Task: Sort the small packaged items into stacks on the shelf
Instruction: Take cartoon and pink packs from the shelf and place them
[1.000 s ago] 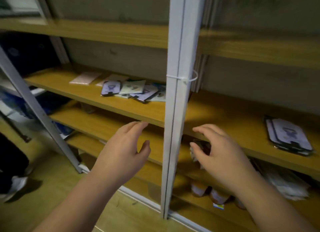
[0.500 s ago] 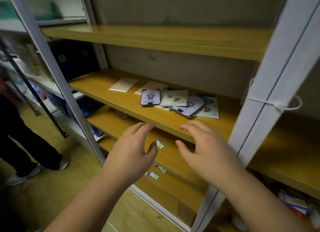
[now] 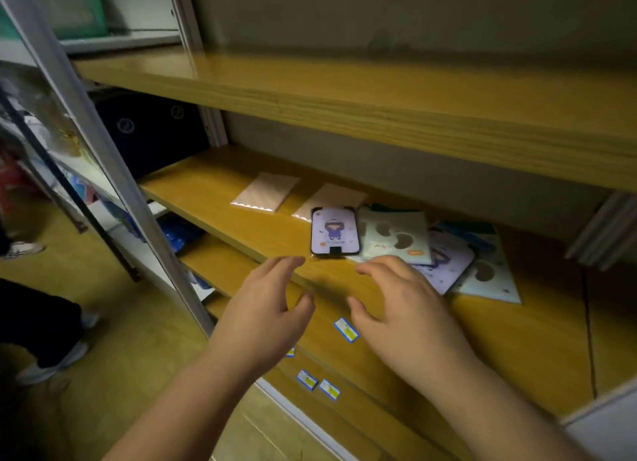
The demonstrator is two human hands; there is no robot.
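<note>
both hands are empty. the left hand [image 3: 265,312] hangs with fingers loosely spread and slightly bent, thumb apart, gripping nothing; the right hand [image 3: 403,309] is the same, fingers fanned and relaxed. both hover just over the front edge of the shelf [image 3: 206,191], close to one another, neither touching a packet.

the nearest item is the purple packet [image 3: 334,231] with a cartoon figure, lying flat just beyond the left fingertips, near the front edge. right beside it a pale green packet [image 3: 396,236] overlaps a loose heap [image 3: 468,257] of more purple and green packets fanned toward the right end of the shelf. two plain pink packets [image 3: 265,191] lie further back, toward the rear edge.

to do this step well, i judge each hand should slide one flat packet free by its edge rather than pinch from above, since the wrappers look slick, and group by print.

how many packets sit in the heap cannot be counted; the lower ones are covered. the right end of the shelf is cut off, and the whole view is motion-blurred.
</note>
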